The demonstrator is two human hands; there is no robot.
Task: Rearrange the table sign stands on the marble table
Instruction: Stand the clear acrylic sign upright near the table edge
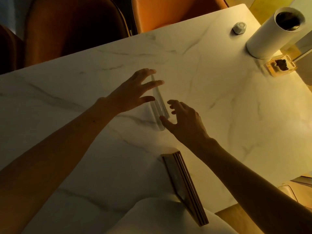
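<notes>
A clear acrylic sign stand (158, 105) stands upright in the middle of the white marble table (219, 102), seen edge-on from above. My left hand (133, 92) hovers at its left side with fingers spread, the fingertips at its top edge. My right hand (184, 120) is at the stand's near end, fingers apart, thumb close to its base. Neither hand is closed on it. A second stand with a wood-coloured frame (184, 188) stands near the table's front edge, under my right forearm.
A white cylinder holder (270, 36) stands at the far right, with a small white knob-like object (239, 27) beside it and an amber glass container (280, 66) in front of it. Two brown and orange chairs (76, 27) sit behind the table's far edge.
</notes>
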